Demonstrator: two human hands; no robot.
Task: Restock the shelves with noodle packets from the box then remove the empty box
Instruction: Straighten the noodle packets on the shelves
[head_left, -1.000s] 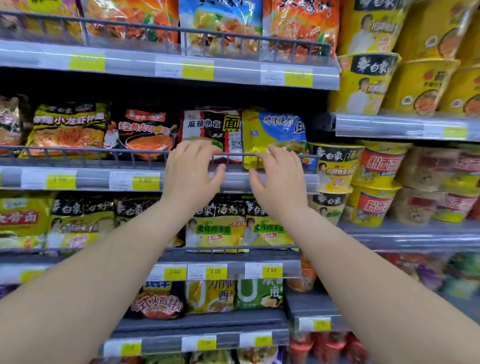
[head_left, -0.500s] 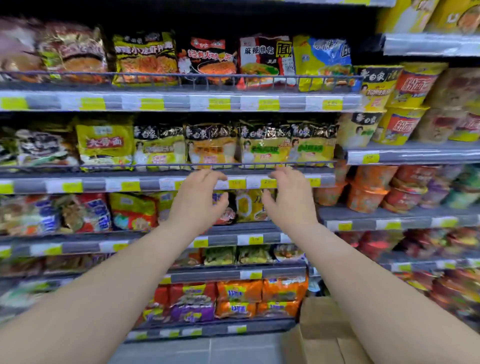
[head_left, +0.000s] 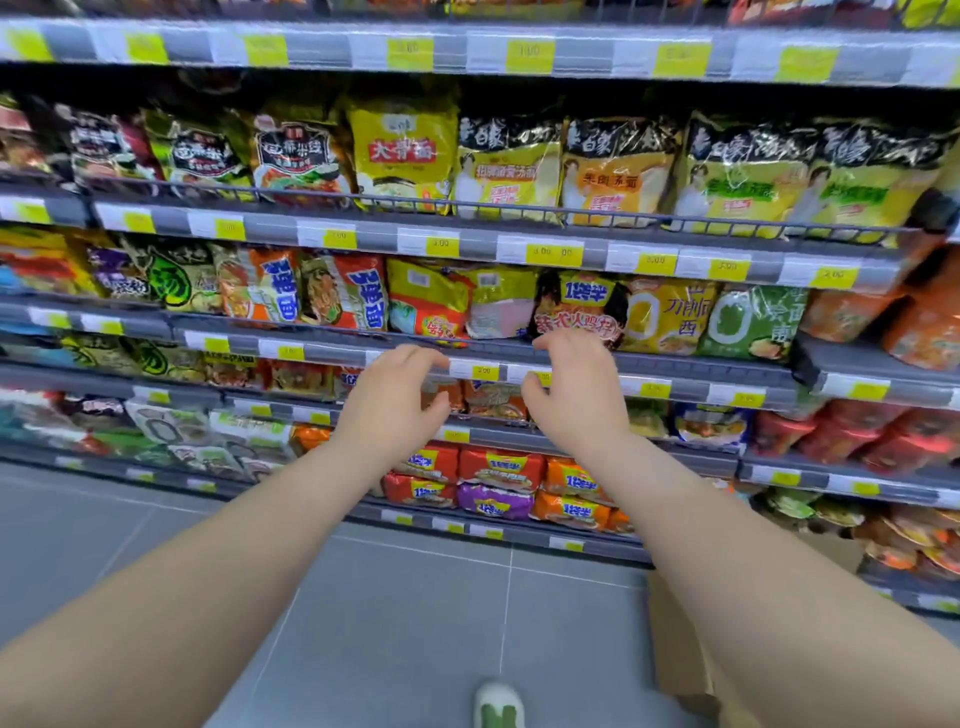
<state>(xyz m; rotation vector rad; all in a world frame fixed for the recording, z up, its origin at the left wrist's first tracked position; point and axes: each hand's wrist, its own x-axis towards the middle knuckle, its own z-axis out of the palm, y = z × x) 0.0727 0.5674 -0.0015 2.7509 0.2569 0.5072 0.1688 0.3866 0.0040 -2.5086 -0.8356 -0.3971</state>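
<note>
Both my hands are stretched out in front of the shelves and hold nothing. My left hand (head_left: 397, 400) hangs with fingers loosely curled, level with a grey shelf edge (head_left: 675, 382) that carries yellow price tags. My right hand (head_left: 574, 389) is beside it, fingers bent the same way, just below a dark noodle packet (head_left: 582, 306). Rows of noodle packets (head_left: 405, 156) fill the shelves above and below. A brown cardboard box (head_left: 680, 649) stands on the floor at the lower right, mostly hidden behind my right forearm.
Orange and red cup noodles (head_left: 852, 436) fill the shelves on the right. Grey floor tiles (head_left: 415, 613) lie between me and the bottom shelf. The toe of a white and green shoe (head_left: 498, 706) shows at the bottom edge.
The view has tilted down from the upper shelves to the lower ones, bringing the floor and box into sight. Both hands have come down with it, still empty and a hand's width apart.
</note>
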